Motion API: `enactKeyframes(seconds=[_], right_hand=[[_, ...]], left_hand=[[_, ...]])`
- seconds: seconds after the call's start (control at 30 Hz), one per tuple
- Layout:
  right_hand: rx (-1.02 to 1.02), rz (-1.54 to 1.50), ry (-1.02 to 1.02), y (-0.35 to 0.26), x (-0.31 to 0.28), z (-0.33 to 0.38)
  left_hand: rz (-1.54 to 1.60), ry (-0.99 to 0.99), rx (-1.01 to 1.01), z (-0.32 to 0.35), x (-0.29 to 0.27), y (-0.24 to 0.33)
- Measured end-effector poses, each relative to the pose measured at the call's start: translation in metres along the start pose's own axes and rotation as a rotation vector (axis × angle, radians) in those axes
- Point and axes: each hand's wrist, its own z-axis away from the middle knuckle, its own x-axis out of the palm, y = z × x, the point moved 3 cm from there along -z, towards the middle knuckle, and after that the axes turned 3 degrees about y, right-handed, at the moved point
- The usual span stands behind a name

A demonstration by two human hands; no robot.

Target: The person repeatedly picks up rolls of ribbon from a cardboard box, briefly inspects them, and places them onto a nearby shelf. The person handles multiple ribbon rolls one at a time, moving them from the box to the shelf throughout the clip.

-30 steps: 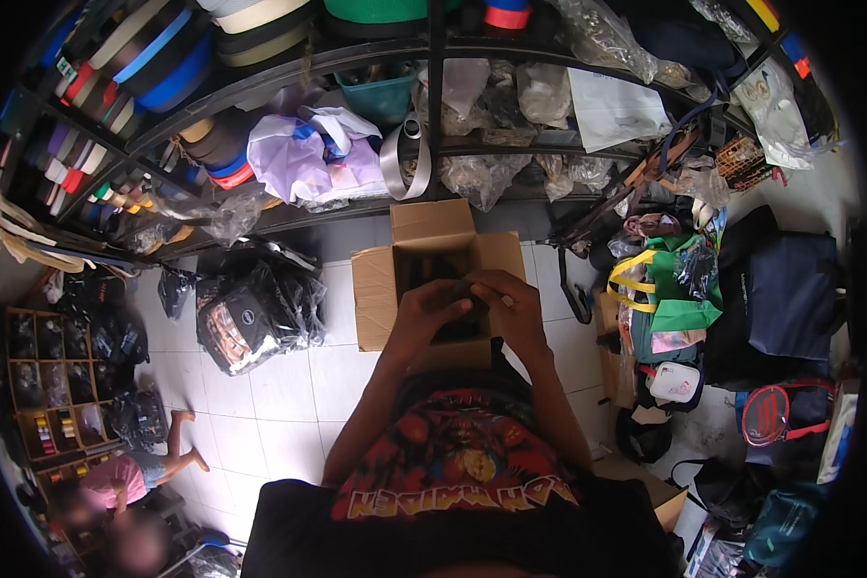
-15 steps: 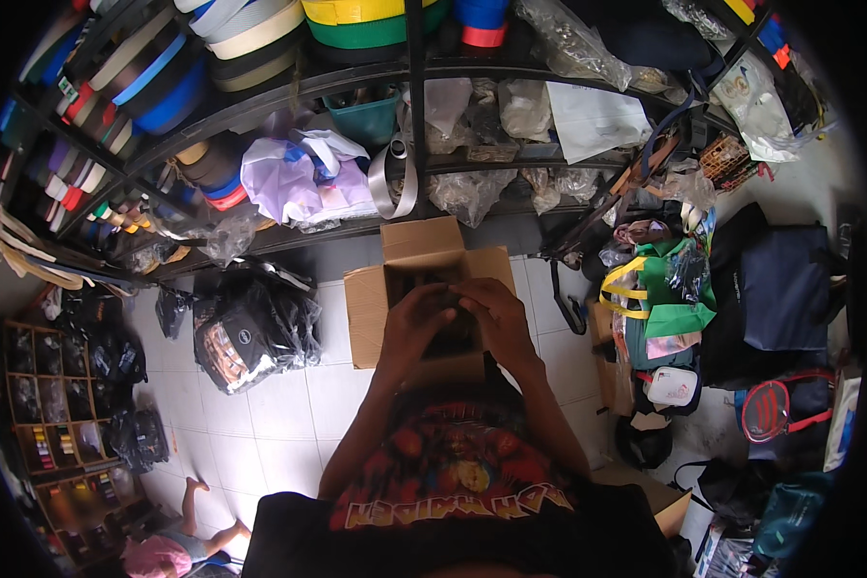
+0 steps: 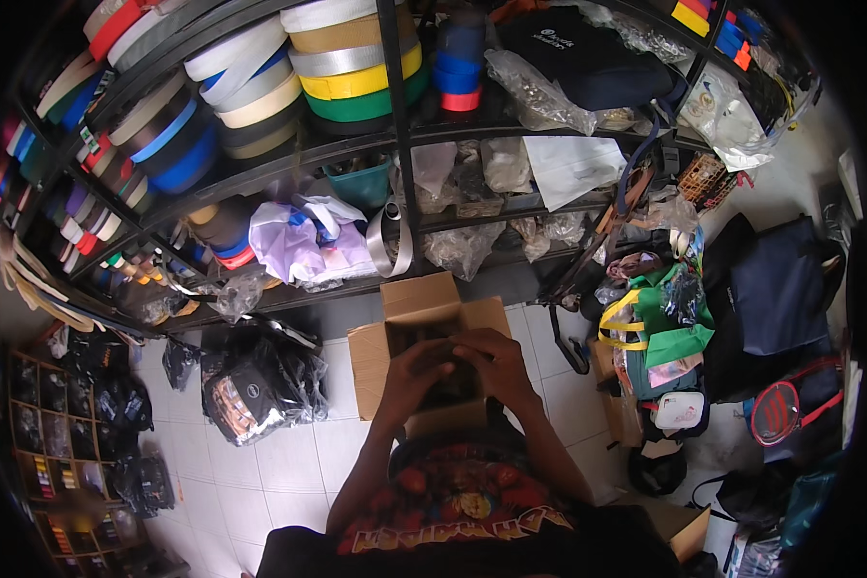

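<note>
An open brown cardboard box (image 3: 371, 356) sits on the white tiled floor in front of me, its flaps spread outward. My left hand (image 3: 416, 369) and my right hand (image 3: 491, 361) meet over the box opening, fingers curled around a small dark item that I cannot identify. The inside of the box is dark and mostly hidden by my hands. My forearms rise from the lower edge over a red and black printed shirt (image 3: 458, 496).
A black metal shelf rack (image 3: 395, 144) holds rolls of coloured webbing and clear plastic bags. Black bags (image 3: 255, 385) lie on the floor to the left. A green bag (image 3: 660, 323) and dark bags stand at the right. A cubby shelf (image 3: 43, 443) is at far left.
My view has tilted up, so the shelf fills more of the picture. My hands stay together over the box. The person at lower left is out of sight now.
</note>
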Motion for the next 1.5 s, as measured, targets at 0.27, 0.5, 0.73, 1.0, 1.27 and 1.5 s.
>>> enactKeyframes(seconds=[0.27,0.5,0.73,1.0,1.27,1.5], right_hand=[[0.001,-0.139,0.17,-0.013,0.012,0.003],[-0.145,0.119,0.114,-0.018,-0.009,-0.004],[-0.169,0.205,-0.075,-0.039,-0.021,-0.011],[-0.161,-0.174,0.215,-0.043,-0.01,-0.002],[-0.091,-0.037,0.136,-0.016,-0.017,0.003],[-0.066,-0.118,0.22,-0.025,-0.008,-0.001]], left_hand=[[0.419,0.271,0.055,0.001,0.007,-0.009],[0.246,0.083,0.087,0.003,0.005,-0.003],[0.068,-0.012,0.088,-0.002,-0.005,0.015],[0.356,0.265,0.232,0.002,0.021,0.005],[0.082,0.11,0.205,0.001,0.016,0.018],[0.481,0.17,0.091,-0.002,0.02,0.003]])
